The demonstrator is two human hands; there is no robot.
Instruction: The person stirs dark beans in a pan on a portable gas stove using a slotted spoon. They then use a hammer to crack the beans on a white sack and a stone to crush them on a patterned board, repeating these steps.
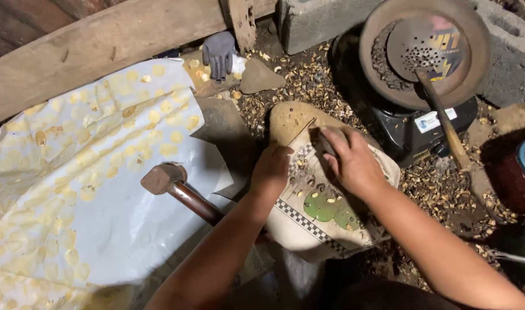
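Both hands rested on the cloth-covered stone (325,212): left hand (272,170) curled, grip indeterminate; right hand (349,158) closed around a small dark object (325,140).

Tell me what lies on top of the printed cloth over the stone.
On the printed cloth lie scattered small nuts and shell bits. The left hand and right hand press on it. Whatever sits under the hands is covered, as is most of the stone.

Lighting dim overall, warm cast. Brightest zone: white sheet (101,218) at left, lit from above-left, mild glare, no blown highlights. Right side and bottom edge fall into deep shadow. Both hands, left (271,169) and right (351,161), slightly motion-blurred. Hammer (165,179) soft. Edges bowed by wide lens.
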